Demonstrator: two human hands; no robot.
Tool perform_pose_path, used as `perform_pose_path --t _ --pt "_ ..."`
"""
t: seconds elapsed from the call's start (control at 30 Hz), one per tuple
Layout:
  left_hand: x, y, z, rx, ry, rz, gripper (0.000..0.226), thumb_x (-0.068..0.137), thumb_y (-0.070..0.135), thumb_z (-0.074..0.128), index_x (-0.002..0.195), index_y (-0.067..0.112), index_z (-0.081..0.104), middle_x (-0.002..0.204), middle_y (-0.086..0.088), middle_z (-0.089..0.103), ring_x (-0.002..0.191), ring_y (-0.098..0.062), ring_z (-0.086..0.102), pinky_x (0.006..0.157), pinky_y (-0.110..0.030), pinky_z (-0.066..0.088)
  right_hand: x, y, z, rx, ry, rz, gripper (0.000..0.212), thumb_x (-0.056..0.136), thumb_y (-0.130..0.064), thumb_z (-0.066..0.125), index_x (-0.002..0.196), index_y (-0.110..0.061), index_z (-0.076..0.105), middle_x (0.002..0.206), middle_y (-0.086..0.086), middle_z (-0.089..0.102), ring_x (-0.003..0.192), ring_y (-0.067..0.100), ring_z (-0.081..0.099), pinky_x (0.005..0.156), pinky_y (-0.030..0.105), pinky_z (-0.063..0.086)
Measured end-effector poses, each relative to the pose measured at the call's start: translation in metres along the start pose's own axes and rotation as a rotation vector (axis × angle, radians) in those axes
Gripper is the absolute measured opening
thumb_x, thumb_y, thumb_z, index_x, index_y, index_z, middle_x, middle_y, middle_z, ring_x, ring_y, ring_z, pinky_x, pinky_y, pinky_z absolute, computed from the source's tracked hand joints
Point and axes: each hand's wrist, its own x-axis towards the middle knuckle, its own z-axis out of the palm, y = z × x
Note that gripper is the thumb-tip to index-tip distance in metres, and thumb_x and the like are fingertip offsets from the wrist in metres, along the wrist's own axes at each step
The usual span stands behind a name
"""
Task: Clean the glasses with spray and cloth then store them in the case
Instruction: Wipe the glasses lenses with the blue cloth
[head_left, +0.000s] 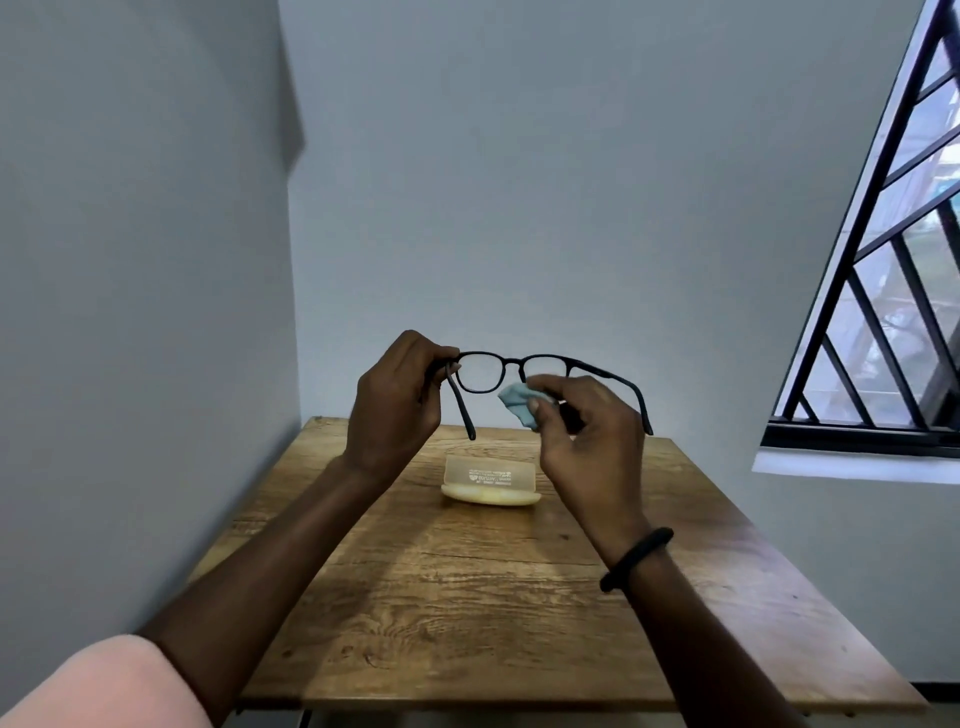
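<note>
above the wooden table with its one open cream case, the left hand pinches the one pair of black-framed glasses while the right hand pinches one small blue cloth on its right lens.

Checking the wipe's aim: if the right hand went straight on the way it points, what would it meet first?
Probably the nearer lens of the glasses: the right hand pinches a blue cloth right by it, though depth is unclear.
</note>
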Motion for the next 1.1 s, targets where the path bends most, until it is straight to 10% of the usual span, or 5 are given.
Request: perform_pose_path --t 0.27,1.1 --pt "0.004 0.007 -0.006 -0.022 -0.024 0.041 0.022 0.088 -0.011 0.067 0.106 0.001 0.070 0.092 -0.010 0.064 0.080 -0.023 0.065 0.064 -0.043 0.058 0.027 -0.019 0.029 -0.362 0.024 -0.224 0.004 0.091 -0.014 0.060 0.090 -0.012 0.063 0.088 0.001 0.061 0.069 0.020 0.060 0.053 0.040 0.051" --pt "0.006 0.011 -0.010 0.045 -0.036 0.022 0.041 0.073 -0.026 0.064 0.103 0.001 0.070 0.090 -0.008 0.064 0.083 -0.011 0.061 0.076 -0.012 0.048 0.020 -0.024 0.029 -0.567 -0.045 -0.241 0.003 0.084 -0.018 0.064 0.082 -0.016 0.065 0.081 -0.002 0.059 0.063 0.019 0.057 0.055 0.023 0.028"
